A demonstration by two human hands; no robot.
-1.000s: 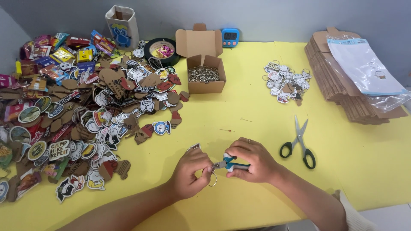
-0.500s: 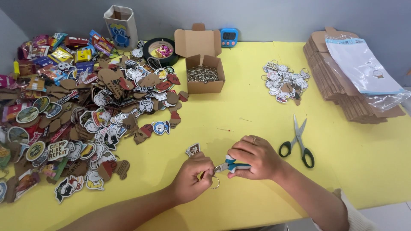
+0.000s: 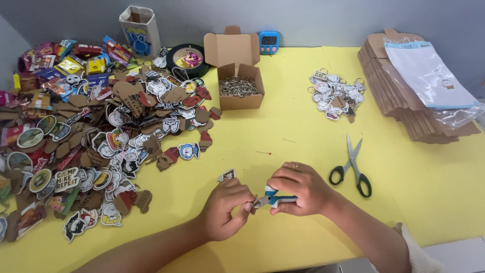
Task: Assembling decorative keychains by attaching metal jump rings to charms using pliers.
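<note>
My right hand [image 3: 302,188] grips small pliers with blue and white handles [image 3: 277,199], jaws pointing left. My left hand [image 3: 225,208] pinches a small flat charm [image 3: 227,175] that sticks up above its fingers, and its fingertips meet the plier jaws. Whether a metal ring sits between them is too small to tell. Both hands hover low over the yellow table [image 3: 283,131] near its front edge.
A large heap of flat charms [image 3: 106,126] covers the left side. An open cardboard box of metal rings [image 3: 239,87] stands at the back centre. Finished keyrings [image 3: 335,93] lie to its right, black-handled scissors [image 3: 351,167] beside my right hand, stacked cardboard [image 3: 409,86] far right.
My hands shifted slightly; the charm in my left hand now stands up above the fingers instead of being tucked low.
</note>
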